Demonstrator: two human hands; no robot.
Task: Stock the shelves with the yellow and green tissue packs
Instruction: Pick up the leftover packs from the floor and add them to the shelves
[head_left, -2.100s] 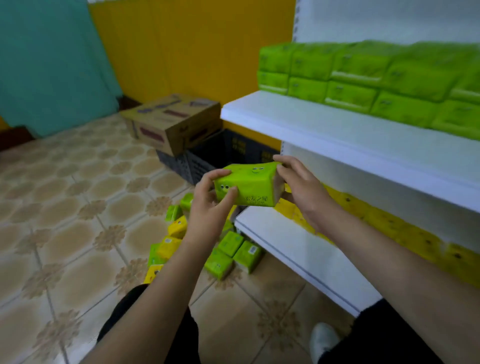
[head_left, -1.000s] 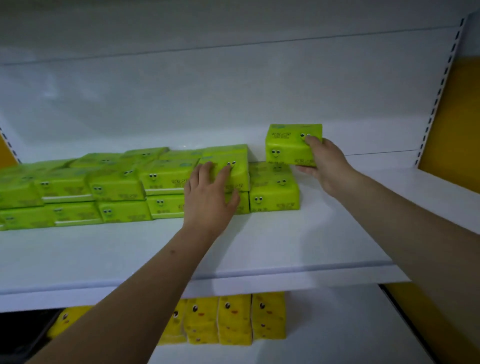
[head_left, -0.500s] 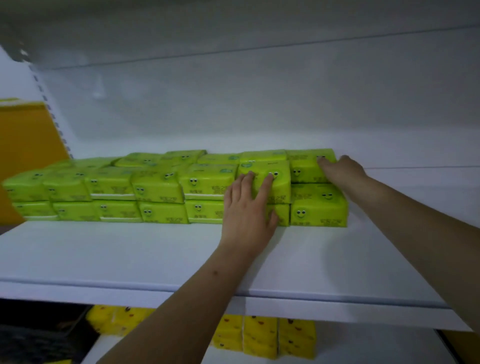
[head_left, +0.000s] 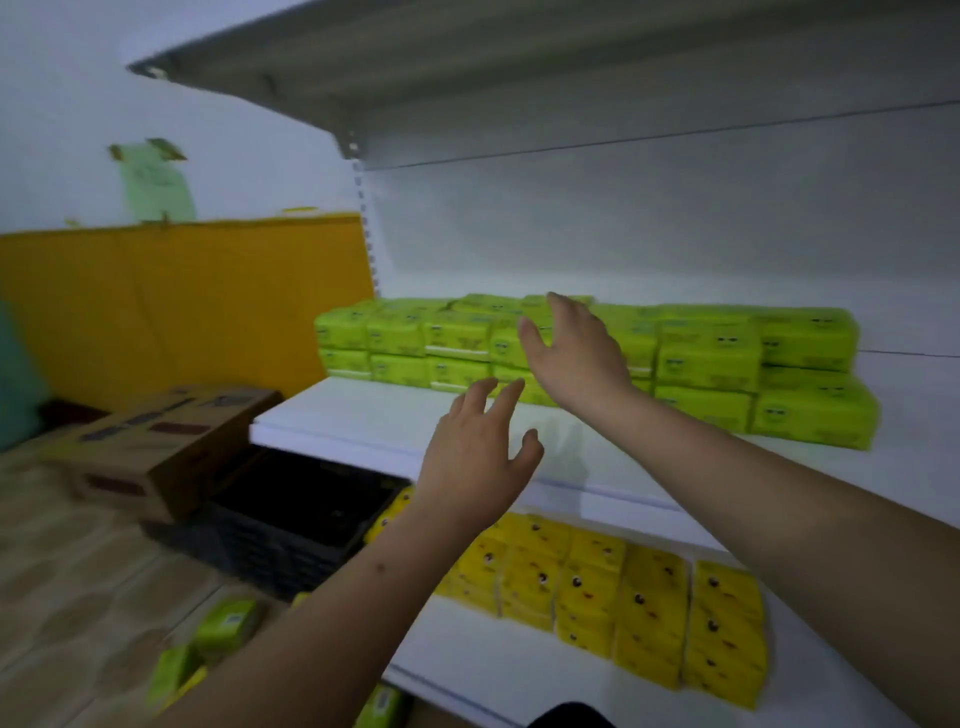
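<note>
Now both hands empty, left hand (head_left: 475, 457), right hand (head_left: 574, 353), before green packs (head_left: 706, 358)

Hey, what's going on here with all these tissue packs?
A person is stocking a white shelf unit. Green tissue packs sit stacked two high on the upper shelf, and yellow tissue packs line the lower shelf. Both hands are empty with fingers spread: the left hand in front of the shelf edge, the right hand in front of the green row. A few more green packs lie on the floor.
</note>
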